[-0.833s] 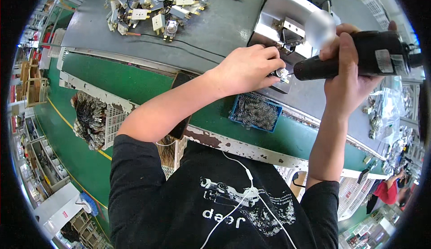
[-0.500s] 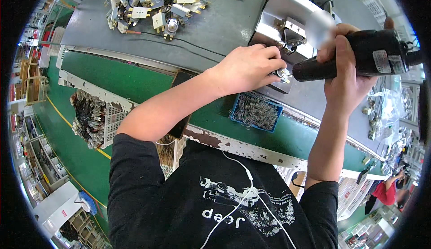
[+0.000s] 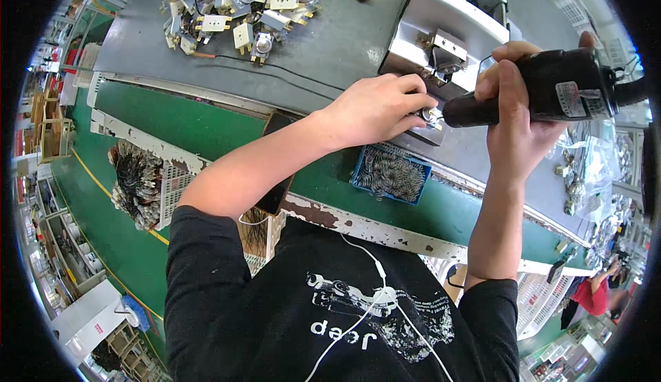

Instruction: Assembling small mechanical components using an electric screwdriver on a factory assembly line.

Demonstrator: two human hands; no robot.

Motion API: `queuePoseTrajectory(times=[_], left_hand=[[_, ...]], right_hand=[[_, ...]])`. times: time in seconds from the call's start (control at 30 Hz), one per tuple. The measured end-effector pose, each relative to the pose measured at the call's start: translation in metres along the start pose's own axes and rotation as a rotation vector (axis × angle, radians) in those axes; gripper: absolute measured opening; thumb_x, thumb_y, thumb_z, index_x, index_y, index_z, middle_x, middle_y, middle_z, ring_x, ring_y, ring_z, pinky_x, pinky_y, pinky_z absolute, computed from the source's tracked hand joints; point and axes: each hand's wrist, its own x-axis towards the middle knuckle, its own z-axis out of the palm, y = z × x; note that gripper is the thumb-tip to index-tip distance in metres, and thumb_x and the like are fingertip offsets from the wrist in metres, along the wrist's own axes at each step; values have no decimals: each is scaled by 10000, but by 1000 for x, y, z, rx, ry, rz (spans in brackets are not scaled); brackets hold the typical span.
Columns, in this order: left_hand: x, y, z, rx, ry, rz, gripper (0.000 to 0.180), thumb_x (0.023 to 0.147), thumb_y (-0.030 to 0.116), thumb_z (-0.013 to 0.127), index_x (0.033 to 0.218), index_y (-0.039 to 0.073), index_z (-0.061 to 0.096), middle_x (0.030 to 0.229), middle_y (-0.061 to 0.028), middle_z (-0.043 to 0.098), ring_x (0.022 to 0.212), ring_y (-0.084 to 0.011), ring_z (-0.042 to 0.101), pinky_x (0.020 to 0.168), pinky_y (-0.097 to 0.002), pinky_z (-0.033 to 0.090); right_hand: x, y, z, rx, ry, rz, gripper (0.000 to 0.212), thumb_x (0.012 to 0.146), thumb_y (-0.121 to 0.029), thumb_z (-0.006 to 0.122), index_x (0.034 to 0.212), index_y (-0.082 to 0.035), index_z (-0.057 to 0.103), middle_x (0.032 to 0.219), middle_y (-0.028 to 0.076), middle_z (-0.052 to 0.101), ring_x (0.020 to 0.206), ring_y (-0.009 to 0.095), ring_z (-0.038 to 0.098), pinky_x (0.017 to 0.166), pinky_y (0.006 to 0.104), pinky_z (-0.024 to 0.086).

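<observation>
My left hand [image 3: 382, 108] pinches a small metal component [image 3: 432, 116] at the bench edge; the fingers hide most of it. In my right hand [image 3: 520, 117] is a black electric screwdriver [image 3: 561, 82], lying nearly level. Its nose points left, close to the component; whether the bit touches it I cannot tell. Just beyond the hands stands a shiny metal housing [image 3: 430, 10], with a similar white-blocked component [image 3: 449, 50] at its front. A heap of such components [image 3: 241, 13], pale blocks with brass tabs, lies at the far left of the bench.
Nearer me, a blue tray [image 3: 385, 195] holds many small metal coils [image 3: 394, 172]. A thin black cable [image 3: 275, 62] runs from the heap toward my left hand. Beside my left forearm is a dark flat device [image 3: 274, 196]. Plastic bags [image 3: 595, 175] and parts lie at right.
The screwdriver and my right hand have shifted slightly left, and the nose looks closer to the component. My left hand has barely moved and keeps its pinch.
</observation>
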Motion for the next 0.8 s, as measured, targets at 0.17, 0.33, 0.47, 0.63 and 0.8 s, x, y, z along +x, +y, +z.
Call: queuePoseTrajectory(times=[0.17, 0.33, 0.47, 0.63, 0.8], left_hand=[[0, 1, 0, -17, 11, -6, 290, 870, 253, 704, 1129, 133, 653, 1063, -49, 578, 931, -283, 629, 809, -401, 545], [1, 3, -1, -8, 12, 5, 302, 858, 233, 711, 1142, 156, 646, 1051, -40, 582, 925, -278, 632, 790, -396, 551], [0, 6, -10, -2, 6, 75, 328, 837, 182, 717, 1155, 183, 639, 1036, -37, 585, 912, -259, 644, 737, -374, 560], [-17, 20, -8, -38, 41, 10, 310, 830, 177, 738, 1123, 217, 647, 1026, 7, 587, 764, -209, 657, 635, -349, 550], [-17, 26, -5, 40, 77, -4, 304, 846, 188, 726, 1137, 215, 642, 1029, -2, 591, 743, -221, 667, 617, -359, 547]], right_hand=[[2, 2, 0, 13, -43, -28, 869, 915, 83, 589, 1564, -88, 37, 1035, 209, 632, 627, 142, 585, 591, 292, 516], [2, 1, -2, -68, -69, -54, 882, 892, 94, 578, 1564, -110, 44, 1112, 240, 619, 634, 140, 587, 598, 278, 516], [-2, -17, -8, -77, 30, 12, 827, 908, 11, 586, 1556, -112, 89, 1129, 252, 615, 620, 148, 575, 582, 270, 503], [5, -31, -33, 45, -6, -142, 591, 958, -70, 576, 1462, 29, 282, 1106, 251, 626, 666, 145, 570, 612, 271, 517], [15, -3, -32, -176, 54, -62, 566, 943, -50, 628, 1419, -41, 322, 1273, 231, 594, 805, 170, 659, 722, 303, 562]])
